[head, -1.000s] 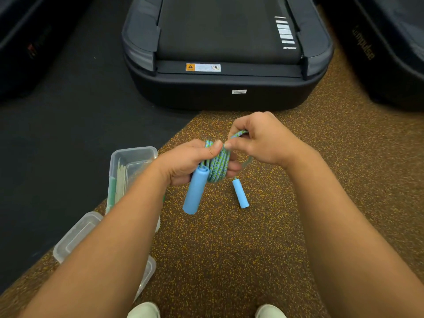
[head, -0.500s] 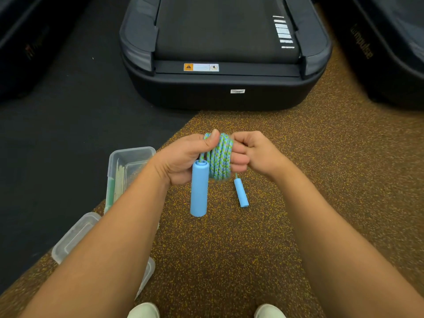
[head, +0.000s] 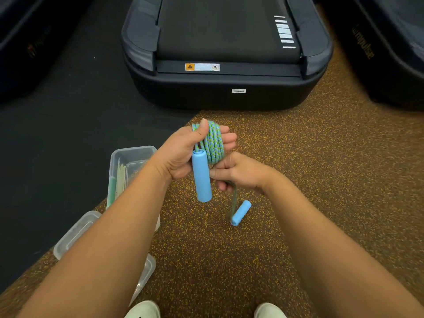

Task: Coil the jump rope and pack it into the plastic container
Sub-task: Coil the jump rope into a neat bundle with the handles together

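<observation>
From where I stand, the person's left grip [head: 181, 154] is clamped on the jump rope [head: 212, 143]. The blue-green cord is wound in several turns round the outstretched fingers, just above the middle of the frame, and the thumb presses down over the top of the turns. One blue handle [head: 202, 177] hangs straight down from the bundle, in front of the palm.

Just below and to the right, the right grip [head: 241, 173] pinches the loose tail of cord. The other handle [head: 241, 212] dangles from that tail, tilted, and I cannot tell whether it touches the speckled floor [head: 298, 157]. The plastic container [head: 133, 150] sits open on the floor at middle left, partly behind the left forearm, with something green and pale inside. A lid [head: 75, 232] lies nearer, at lower left. None of the rope is in the box yet.

The thumb looks to be all that pins the turns. If it lifts while the tail goes round, I would expect the loops to slide off the fingertips and spring open. The dangling handle has weight, so a quick swing could tug the tail out of the pinch. Loops wound too tightly may not slip off the fingers cleanly. The box also looks narrow and part filled, so the bundle and its two stiff handles may not sit low enough for a lid to close.
</observation>
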Motion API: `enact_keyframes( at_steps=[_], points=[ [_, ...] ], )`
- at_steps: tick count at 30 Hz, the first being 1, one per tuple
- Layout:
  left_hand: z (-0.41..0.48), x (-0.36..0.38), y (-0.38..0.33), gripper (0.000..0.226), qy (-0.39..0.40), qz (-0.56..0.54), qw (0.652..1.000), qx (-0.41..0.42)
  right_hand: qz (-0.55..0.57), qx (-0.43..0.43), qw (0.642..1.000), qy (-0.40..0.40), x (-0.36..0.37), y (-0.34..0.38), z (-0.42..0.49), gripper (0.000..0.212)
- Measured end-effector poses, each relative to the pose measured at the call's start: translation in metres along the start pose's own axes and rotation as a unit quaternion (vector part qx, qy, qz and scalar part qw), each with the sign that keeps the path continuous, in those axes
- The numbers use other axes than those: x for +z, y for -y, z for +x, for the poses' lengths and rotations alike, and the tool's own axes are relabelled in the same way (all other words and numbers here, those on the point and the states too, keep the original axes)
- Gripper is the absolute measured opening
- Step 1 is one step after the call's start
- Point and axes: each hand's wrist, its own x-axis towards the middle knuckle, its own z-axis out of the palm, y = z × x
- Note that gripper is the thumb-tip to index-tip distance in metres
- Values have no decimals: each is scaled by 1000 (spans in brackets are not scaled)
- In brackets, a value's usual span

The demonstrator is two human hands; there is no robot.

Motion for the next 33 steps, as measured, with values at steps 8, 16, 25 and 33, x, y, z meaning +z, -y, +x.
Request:
enact_keyframes(
  at_steps=[8, 16, 25, 33],
  points=[
    [1, 0, 2, 42, -20, 80, 996, -12, -110, 12, 994, 27, -20, 34, -16, 20],
    [0, 3, 4, 37, -4, 152, 988, -18, -148, -39, 986, -63, -31, 57, -27, 21],
    [2, 4, 7, 42, 11, 139, 989, -57, -183, -70, 970, -142, -39, 53, -22, 24],
    [-2, 11, 4, 40, 65, 104, 988, -93, -205, -133, 946, -214, -40, 45, -15, 13]
  ],
)
